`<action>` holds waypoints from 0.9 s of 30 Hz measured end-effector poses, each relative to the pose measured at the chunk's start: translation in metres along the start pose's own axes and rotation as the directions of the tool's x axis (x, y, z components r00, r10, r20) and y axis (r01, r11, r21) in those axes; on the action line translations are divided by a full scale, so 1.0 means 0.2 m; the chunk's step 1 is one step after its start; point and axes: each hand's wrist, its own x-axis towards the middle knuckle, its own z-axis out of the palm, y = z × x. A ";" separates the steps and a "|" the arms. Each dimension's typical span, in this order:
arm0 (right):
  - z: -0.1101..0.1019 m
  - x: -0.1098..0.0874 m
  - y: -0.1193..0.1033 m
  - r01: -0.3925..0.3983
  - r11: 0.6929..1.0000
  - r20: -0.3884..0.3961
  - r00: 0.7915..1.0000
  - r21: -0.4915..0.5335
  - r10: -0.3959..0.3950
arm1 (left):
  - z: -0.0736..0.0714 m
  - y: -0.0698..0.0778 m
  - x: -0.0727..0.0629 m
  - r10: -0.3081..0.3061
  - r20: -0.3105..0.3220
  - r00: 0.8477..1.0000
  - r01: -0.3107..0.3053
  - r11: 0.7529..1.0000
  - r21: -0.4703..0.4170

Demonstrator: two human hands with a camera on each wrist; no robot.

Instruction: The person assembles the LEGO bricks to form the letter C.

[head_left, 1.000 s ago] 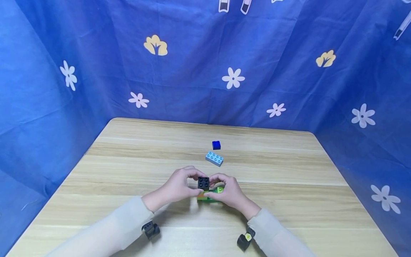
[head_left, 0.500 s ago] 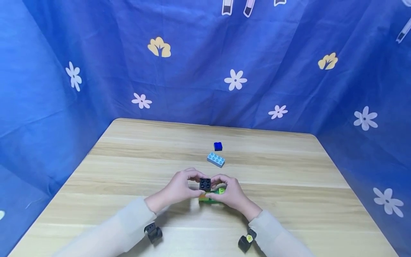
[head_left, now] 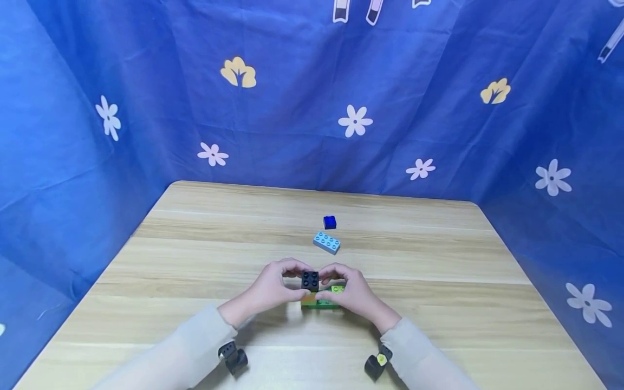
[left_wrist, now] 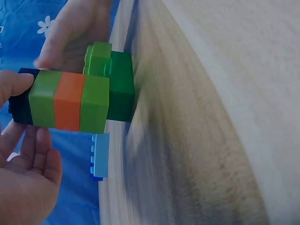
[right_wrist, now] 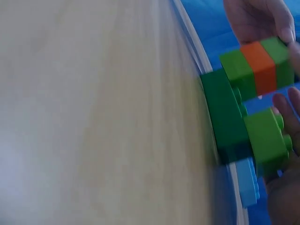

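Grip: left hand point(head_left: 273, 283) and right hand point(head_left: 354, 291) both pinching black brick point(head_left: 310, 280)
Black brick: atop lime-and-orange stack point(left_wrist: 69, 101), over left end of dark green brick point(left_wrist: 122, 89)
Likely feel: light, stiff, smooth
Best hold: opposite side walls

3 lime green bricks point(left_wrist: 96, 104), 1 orange brick point(left_wrist: 69, 101), 1 dark green brick point(left_wrist: 122, 86), 1 black 4-stud brick point(head_left: 310, 281), 1 light blue 8-stud brick point(head_left: 326, 243) and 1 dark blue brick point(head_left: 330, 222). 2 hands point(head_left: 271, 285), 2 wrist cameras point(head_left: 236, 362), 1 tabletop point(head_left: 429, 254). 2 yellow printed trees point(head_left: 238, 71), 6 whole white printed flowers point(head_left: 355, 121).
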 end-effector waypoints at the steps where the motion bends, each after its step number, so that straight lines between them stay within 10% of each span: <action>1: -0.01 0.00 0.01 -0.001 1.000 0.005 1.000 0.017 0.001 | 0.00 0.00 0.00 0.001 0.001 1.000 -0.001 1.000 -0.001; 27: -0.17 0.24 0.42 -0.209 0.965 -0.282 0.946 -0.158 0.159 | 0.00 0.00 0.00 -0.012 -0.001 1.000 0.012 1.000 0.003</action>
